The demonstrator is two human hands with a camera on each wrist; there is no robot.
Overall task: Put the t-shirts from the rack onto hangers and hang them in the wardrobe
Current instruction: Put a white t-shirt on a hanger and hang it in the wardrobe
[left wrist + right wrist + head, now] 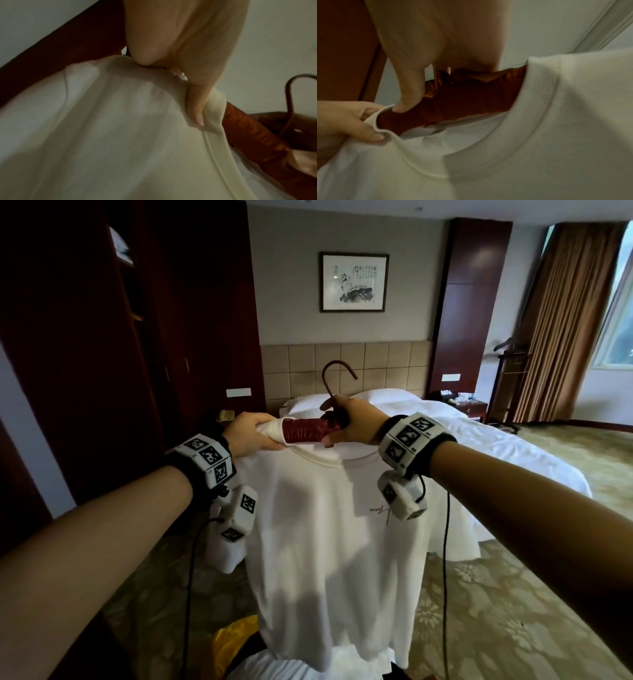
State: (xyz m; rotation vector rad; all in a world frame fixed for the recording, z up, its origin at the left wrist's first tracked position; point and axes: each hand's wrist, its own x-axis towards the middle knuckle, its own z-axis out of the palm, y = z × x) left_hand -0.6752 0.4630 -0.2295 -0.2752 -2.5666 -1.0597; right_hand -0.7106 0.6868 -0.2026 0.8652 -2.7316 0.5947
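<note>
- T-shirt (pixel 329 525), white with a small dark script mark on the chest, hung full length in front of the person, its collar at hand height and its hem down near the floor.
- Hanger (pixel 308 430), dark red and padded, ran level through the neck opening; its bare middle section showed between the two hands, and its hook (pixel 334 374) rose above the collar.
- Left hand (pixel 255 434) pinched the collar's left edge, thumb and fingers closed on a fold of the fabric right at the hanger's left arm. The left wrist view showed a finger (pixel 197 108) pressed along the collar rib beside the padding.
- Right hand (pixel 356 422) was curled round the hanger's centre at the base of the hook. The right wrist view showed its thumb (pixel 410 97) pressed on the padding just inside the collar.
- The collar's right side lay draped over the hanger's right arm.
- Bed (pixel 462 440) with white linen stood behind the shirt.
- Wardrobe (pixel 102 337), dark wood, stood to the left, well apart from the garment.
- Framed picture (pixel 354 282) hung above the headboard.
</note>
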